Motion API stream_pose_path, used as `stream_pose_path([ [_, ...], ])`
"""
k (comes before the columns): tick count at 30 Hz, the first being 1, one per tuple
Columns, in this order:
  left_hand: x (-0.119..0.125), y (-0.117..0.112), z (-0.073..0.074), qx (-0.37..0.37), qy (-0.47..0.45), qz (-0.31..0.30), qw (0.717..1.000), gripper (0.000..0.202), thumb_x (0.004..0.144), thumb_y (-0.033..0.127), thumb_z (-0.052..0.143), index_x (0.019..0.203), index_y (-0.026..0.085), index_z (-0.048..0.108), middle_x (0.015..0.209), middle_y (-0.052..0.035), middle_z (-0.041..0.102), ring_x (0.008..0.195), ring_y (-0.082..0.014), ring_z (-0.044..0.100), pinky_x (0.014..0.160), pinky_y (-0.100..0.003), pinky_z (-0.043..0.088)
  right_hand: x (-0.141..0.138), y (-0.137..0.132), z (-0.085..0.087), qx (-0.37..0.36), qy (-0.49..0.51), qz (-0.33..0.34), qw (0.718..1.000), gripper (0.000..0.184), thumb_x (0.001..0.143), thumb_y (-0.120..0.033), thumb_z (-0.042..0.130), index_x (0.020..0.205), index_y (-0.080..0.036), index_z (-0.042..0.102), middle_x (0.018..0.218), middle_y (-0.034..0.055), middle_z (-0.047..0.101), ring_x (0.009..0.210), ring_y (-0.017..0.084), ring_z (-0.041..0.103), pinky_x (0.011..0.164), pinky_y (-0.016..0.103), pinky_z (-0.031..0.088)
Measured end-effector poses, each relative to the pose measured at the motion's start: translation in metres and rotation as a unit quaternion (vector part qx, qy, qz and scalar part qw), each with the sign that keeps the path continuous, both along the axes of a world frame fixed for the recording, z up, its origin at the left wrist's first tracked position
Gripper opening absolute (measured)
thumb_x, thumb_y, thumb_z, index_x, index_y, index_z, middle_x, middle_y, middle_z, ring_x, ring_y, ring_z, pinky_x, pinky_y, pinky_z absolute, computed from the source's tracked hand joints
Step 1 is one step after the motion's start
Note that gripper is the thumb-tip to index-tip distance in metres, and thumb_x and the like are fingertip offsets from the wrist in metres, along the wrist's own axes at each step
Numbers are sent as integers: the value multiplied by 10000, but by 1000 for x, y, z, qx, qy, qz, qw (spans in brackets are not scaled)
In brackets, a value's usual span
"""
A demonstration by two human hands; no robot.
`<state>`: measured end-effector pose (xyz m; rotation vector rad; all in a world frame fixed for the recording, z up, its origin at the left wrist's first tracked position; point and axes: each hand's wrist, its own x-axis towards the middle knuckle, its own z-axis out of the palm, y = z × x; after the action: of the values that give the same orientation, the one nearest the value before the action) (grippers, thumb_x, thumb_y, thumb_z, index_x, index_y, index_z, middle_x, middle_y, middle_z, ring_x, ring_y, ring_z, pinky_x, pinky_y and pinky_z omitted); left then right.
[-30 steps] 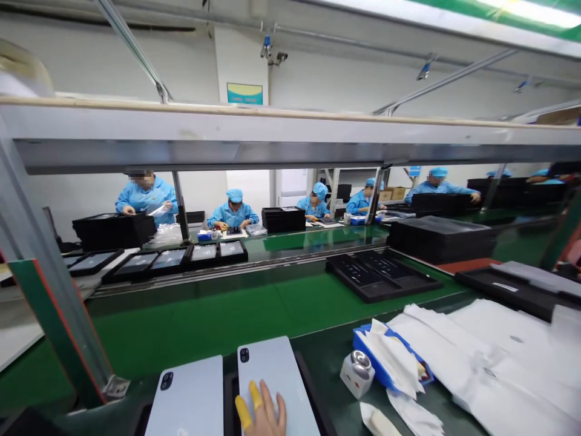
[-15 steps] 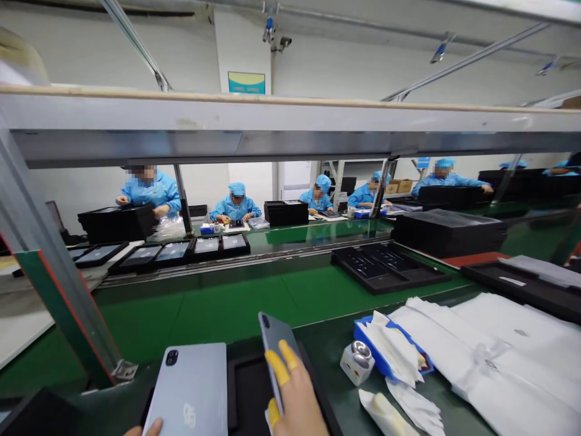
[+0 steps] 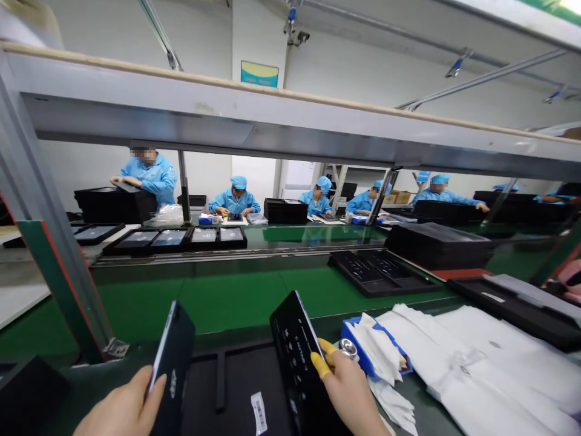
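My left hand (image 3: 121,409) grips a tablet (image 3: 173,363) by its lower edge, tilted up on its side so its dark face shows. My right hand (image 3: 348,393), with yellow finger cots on two fingers, holds a second tablet (image 3: 295,342), also raised, its black screen with small printed marks turned toward me. Below both lies a black two-slot tray (image 3: 236,393) with a white barcode label (image 3: 258,413), its slots bare.
A green conveyor belt (image 3: 236,297) runs across in front. To the right lie white paper sheets (image 3: 481,357), a blue tray of wipes (image 3: 363,345) and black trays (image 3: 381,272). A metal post (image 3: 49,242) stands left. Several people in blue coats work across the line.
Both tablets lay back-up in the tray a second ago. My right hand lifted and turned one, then my left hand took up the other. Both now stand tilted with dark faces showing.
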<state>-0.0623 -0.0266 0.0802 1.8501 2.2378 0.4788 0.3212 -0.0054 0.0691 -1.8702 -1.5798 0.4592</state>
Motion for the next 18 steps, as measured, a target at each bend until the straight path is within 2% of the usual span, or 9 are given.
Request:
stream_pose_path([
  [2, 4, 0, 10, -62, 56, 13, 996, 529, 990, 430, 164, 1271, 206, 552, 903, -93, 733, 851, -308, 709, 759, -409, 496, -4, 7, -16, 19, 160, 36, 986, 549, 839, -557, 491, 1139, -129, 658, 1042, 137, 702, 886, 280, 662, 858, 397, 500],
  [4, 18, 3, 14, -79, 128, 2, 989, 580, 989, 308, 119, 1476, 84, 340, 944, -148, 729, 884, -341, 708, 754, -463, 494, -16, 14, -35, 19, 306, 88, 948, 658, 771, -645, 579, 1150, -112, 645, 997, 132, 705, 880, 274, 665, 868, 388, 513],
  [5, 27, 6, 13, -81, 153, -9, 985, 593, 981, 250, 115, 1503, 11, 260, 950, -177, 725, 880, -343, 710, 739, -468, 497, -23, 17, -45, 10, 359, 110, 927, 676, 748, -669, 618, 1129, -112, 651, 982, 128, 705, 875, 270, 668, 860, 380, 518],
  [7, 48, 12, 3, -85, 168, -34, 982, 592, 960, 162, 135, 1496, -72, 222, 940, -217, 718, 851, -325, 717, 710, -444, 504, -34, 21, -67, -16, 412, 134, 901, 658, 743, -686, 656, 1068, -114, 667, 970, 125, 705, 848, 262, 674, 809, 356, 523],
  [9, 67, 19, -14, -82, 156, -63, 982, 593, 929, 90, 185, 1496, -70, 242, 914, -217, 719, 829, -297, 721, 696, -406, 507, -38, 25, -89, -34, 411, 138, 901, 619, 778, -655, 641, 1075, -113, 666, 988, 127, 705, 844, 257, 679, 779, 340, 521],
  [12, 87, 29, -45, -82, 140, -94, 982, 637, 870, 11, 258, 1504, -51, 250, 890, -199, 722, 819, -275, 720, 696, -380, 508, -33, 29, -113, -35, 346, 141, 927, 565, 861, -539, 528, 1183, -87, 636, 1099, 155, 689, 964, 273, 680, 859, 357, 523],
  [15, 94, 39, -74, -110, 129, -93, 981, 682, 830, -37, 300, 1509, -49, 234, 906, -192, 728, 836, -269, 720, 727, -377, 514, -28, 32, -119, -51, 216, 102, 970, 531, 915, -348, 418, 1305, -28, 586, 1257, 194, 629, 1167, 286, 620, 1019, 384, 473],
  [18, 88, 45, -90, -129, 122, -82, 981, 634, 879, -12, 271, 1510, -47, 228, 940, -190, 733, 872, -275, 721, 767, -393, 519, -35, 28, -117, -96, 87, 53, 990, 521, 942, -194, 355, 1374, 36, 535, 1400, 229, 516, 1332, 287, 502, 1136, 387, 384],
])
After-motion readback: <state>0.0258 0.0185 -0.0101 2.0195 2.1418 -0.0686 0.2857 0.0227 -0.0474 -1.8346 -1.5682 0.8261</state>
